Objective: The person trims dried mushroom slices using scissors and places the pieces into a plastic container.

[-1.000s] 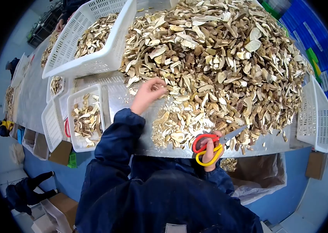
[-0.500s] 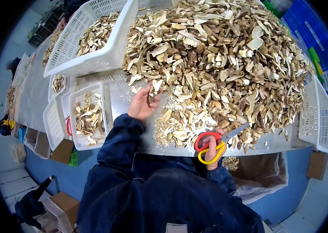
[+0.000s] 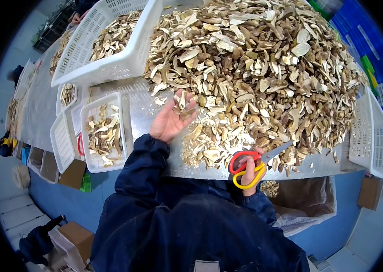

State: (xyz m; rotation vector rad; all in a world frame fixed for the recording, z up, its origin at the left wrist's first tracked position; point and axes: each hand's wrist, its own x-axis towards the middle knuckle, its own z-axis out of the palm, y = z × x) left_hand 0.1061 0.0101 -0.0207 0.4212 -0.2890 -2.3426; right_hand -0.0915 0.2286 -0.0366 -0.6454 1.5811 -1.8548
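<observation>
My left hand (image 3: 169,122) is turned palm up at the near-left edge of the pile, its fingers curled a little under a few dried mushroom slices (image 3: 182,103). In my right hand (image 3: 249,174), near the table's front edge, are scissors (image 3: 273,153) with one red and one yellow handle loop. Their blades point right, over the edge of the mushrooms, and look closed. A large heap of dried mushroom slices (image 3: 264,59) rises beyond both hands. Smaller pale pieces and crumbs (image 3: 216,138) lie between them.
Left of the heap stand a white slotted basket (image 3: 105,72) and a white tray (image 3: 92,165), both with slices inside. Another white basket (image 3: 368,136) leans at the right. A lined bin (image 3: 309,204) sits below the table edge. Other people are at work on the left.
My left hand has opened out from a pinch, and the slices now rest on its palm and fingers. My right hand with the scissors has barely shifted.
</observation>
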